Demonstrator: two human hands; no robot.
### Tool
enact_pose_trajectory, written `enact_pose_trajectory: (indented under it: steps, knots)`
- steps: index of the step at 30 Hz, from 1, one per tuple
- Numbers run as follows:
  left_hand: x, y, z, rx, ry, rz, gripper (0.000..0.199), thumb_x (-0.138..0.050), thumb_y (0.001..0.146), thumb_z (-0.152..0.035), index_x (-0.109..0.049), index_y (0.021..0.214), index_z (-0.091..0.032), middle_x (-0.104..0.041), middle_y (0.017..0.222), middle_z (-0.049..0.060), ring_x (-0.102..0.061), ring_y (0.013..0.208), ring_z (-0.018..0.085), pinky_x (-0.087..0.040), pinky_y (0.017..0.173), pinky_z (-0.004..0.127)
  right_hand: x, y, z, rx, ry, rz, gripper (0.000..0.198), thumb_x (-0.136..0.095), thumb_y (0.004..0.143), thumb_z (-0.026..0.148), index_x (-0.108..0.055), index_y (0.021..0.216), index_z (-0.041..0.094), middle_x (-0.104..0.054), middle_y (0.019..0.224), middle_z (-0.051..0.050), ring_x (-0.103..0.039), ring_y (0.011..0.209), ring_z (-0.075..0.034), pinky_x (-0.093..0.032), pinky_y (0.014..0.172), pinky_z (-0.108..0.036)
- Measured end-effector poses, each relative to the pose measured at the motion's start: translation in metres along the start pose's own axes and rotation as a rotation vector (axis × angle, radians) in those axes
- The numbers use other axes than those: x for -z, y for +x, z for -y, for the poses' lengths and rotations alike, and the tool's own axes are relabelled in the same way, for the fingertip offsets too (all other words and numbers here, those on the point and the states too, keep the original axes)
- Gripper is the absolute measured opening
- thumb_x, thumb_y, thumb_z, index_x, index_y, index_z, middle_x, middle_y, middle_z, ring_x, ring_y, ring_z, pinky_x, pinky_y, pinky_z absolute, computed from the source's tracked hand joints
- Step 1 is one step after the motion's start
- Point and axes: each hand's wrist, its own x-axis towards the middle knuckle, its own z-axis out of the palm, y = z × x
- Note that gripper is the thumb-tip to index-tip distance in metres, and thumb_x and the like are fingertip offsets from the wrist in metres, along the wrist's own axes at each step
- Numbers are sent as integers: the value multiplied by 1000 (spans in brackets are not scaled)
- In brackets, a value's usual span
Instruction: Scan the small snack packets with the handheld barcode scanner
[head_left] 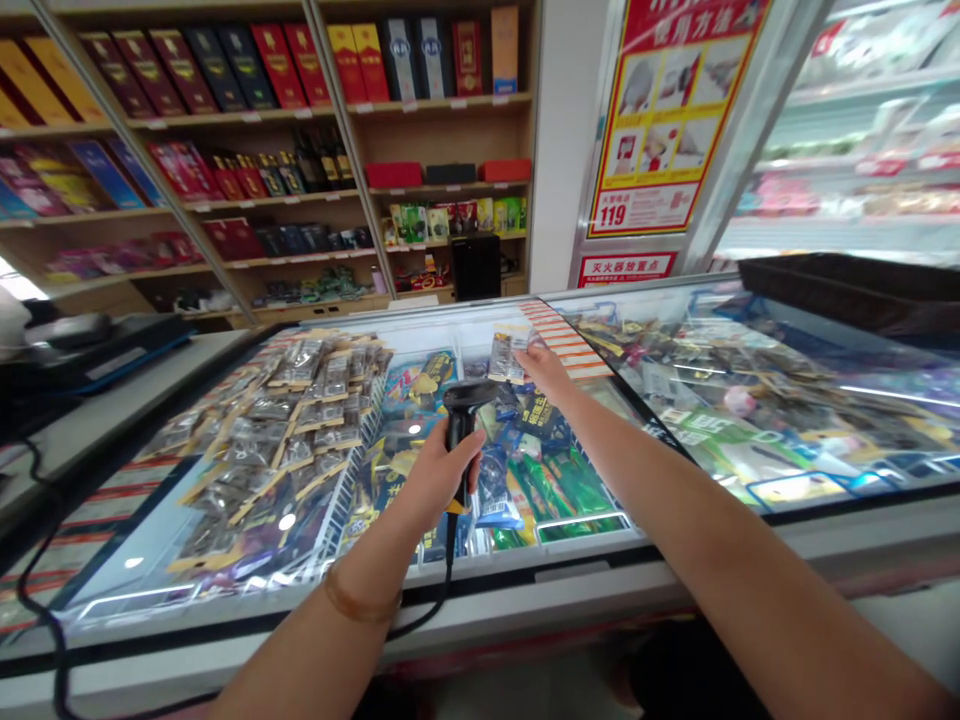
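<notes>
My left hand (435, 478) is wrapped round the handle of a black barcode scanner (466, 405), whose cord trails down and off to the left. Its head points toward a small clear packet (505, 357) with dark contents, pinched by an edge in my right hand (541, 365). Both hands are above the glass-topped freezer (480, 575). To the left, many similar packets (300, 400) with tan edges are heaped on the glass. Striped orange-and-white strips (566, 340) lie just beyond my right hand.
Under the glass are bagged frozen goods (559, 485). More packets (750, 350) spread over the right side, near a dark tray (847, 285). The scanner's black cable (41, 600) loops along the left. Shelves of boxes and bottles (247, 170) stand behind, with a lit display fridge (870, 140) at right.
</notes>
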Motion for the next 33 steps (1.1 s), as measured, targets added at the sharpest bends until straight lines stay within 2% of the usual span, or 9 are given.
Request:
enact_pose_trajectory:
  steps: [3,7,13,19,25,30,33]
  knots:
    - [1,1,5,-40,123,29,37,-73,76,-48,-48,88,-23,-52,53,-7,-45,40,9,-36,44,23,2,-3,3,-58,122,39,41,-64,75,58,-47,64,22,-44,53,5,-50,56,-13,-48,58,-24]
    - [0,1,8,-67,247,58,35,-69,79,-48,-50,93,-23,-51,49,-8,-45,39,11,-37,45,24,-1,-8,9,-99,221,72,41,-67,75,59,-53,71,21,-52,58,3,-55,59,-14,-50,60,-26]
    - [-6,-2,7,-66,266,60,36,-69,78,-47,-50,96,-23,-49,47,-9,-43,39,11,-37,44,24,-6,-11,11,-73,169,77,43,-65,77,64,-58,74,21,-57,60,0,-64,72,-20,-54,65,-29]
    - [-7,-2,8,-61,257,61,37,-70,78,-47,-50,97,-22,-48,47,-9,-44,39,11,-37,44,24,-8,-9,5,-59,243,93,36,-66,77,56,-57,74,21,-55,61,3,-61,66,-16,-55,66,-29]
    - [-7,-3,6,-63,273,89,36,-67,80,-45,-48,101,-22,-48,46,-10,-43,39,11,-37,44,23,-8,-7,1,-23,169,66,39,-64,80,58,-54,70,21,-53,58,2,-58,62,-16,-52,60,-26]
    - [-7,0,11,-73,215,68,40,-71,77,-48,-47,97,-22,-48,46,-11,-43,37,10,-35,42,23,-5,-8,-4,71,-2,-35,35,-55,89,50,-47,68,23,-43,53,5,-46,47,-12,-39,46,-23]
    - [-6,-3,8,-78,66,-21,41,-72,76,-49,-46,94,-23,-50,51,-10,-43,38,9,-35,41,22,-4,-7,-3,-12,-21,-92,29,-50,93,44,-48,73,23,-43,53,5,-45,44,-12,-37,44,-23]
